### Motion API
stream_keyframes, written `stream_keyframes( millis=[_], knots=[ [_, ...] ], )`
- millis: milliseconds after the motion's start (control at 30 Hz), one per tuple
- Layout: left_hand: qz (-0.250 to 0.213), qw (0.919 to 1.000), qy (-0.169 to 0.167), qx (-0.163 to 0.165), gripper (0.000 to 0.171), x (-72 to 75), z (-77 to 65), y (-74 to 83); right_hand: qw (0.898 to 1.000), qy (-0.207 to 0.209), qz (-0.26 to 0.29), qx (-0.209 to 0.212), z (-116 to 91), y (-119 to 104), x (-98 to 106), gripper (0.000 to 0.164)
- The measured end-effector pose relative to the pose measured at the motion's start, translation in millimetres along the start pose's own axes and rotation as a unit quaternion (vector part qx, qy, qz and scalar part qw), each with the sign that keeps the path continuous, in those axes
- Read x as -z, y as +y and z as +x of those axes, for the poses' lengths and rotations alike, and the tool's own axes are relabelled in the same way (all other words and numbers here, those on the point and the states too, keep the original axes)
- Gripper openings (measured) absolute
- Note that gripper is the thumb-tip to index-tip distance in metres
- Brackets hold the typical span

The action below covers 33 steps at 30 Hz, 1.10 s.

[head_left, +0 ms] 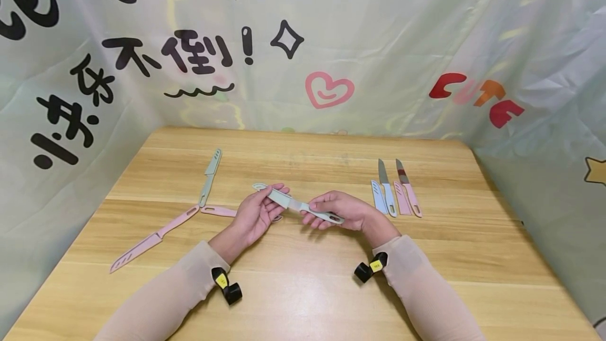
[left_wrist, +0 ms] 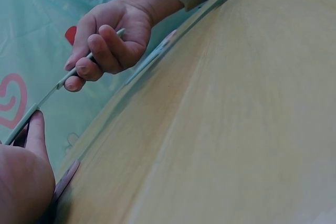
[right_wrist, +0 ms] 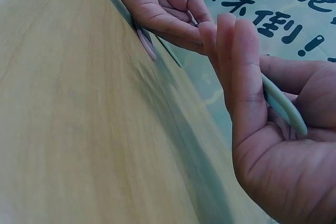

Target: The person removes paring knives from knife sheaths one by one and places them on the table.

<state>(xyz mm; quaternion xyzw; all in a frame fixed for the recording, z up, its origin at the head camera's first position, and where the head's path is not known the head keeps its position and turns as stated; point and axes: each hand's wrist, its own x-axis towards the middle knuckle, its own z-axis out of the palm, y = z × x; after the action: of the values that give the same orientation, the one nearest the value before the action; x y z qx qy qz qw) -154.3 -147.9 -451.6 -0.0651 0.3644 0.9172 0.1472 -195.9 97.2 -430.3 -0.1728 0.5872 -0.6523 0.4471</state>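
Observation:
A pale green knife [head_left: 326,216] is held up over the table by both hands, a short stretch of its blade [head_left: 295,205] bare between them. My left hand [head_left: 253,214] pinches the green sheath [head_left: 280,198], thumb on top and fingers beneath. With thumb and fingers, my right hand [head_left: 343,208] grips the handle, whose end [right_wrist: 291,111] pokes out of the palm in the right wrist view. In the left wrist view the right hand [left_wrist: 118,40] sits above, at the far end of the knife. Partly behind the left hand lies a pink-handled knife [head_left: 218,210].
To the left rest a sheathed green knife [head_left: 208,178] and a sheathed pink knife [head_left: 156,238], their handle ends meeting. At right are a blue sheath [head_left: 379,197], bare blue-handled knife [head_left: 386,188], pink sheath [head_left: 402,199] and bare pink-handled knife [head_left: 410,191]. Printed cloth [head_left: 388,41] borders the table.

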Motion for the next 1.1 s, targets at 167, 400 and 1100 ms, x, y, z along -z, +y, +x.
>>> stream_keyframes(
  millis=[167, 400, 1100],
  knots=[
    [-0.002, 1.0000, 0.004, 0.001, 0.035, 0.8, -0.2, 0.5, 1.000, 0.002, 0.003, -0.001, -0.6, 0.0, 0.8, 0.034],
    [-0.004, 1.0000, 0.006, 0.002, 0.037, 1.1, 0.3, 1.6, 1.000, 0.002, 0.004, -0.001, -1.5, 0.3, 2.9, 0.031],
    [-0.002, 1.0000, 0.007, 0.002, 0.038, 1.4, 0.2, 3.1, 0.999, -0.045, 0.010, 0.006, -3.8, 2.3, 9.6, 0.028]
  ],
)
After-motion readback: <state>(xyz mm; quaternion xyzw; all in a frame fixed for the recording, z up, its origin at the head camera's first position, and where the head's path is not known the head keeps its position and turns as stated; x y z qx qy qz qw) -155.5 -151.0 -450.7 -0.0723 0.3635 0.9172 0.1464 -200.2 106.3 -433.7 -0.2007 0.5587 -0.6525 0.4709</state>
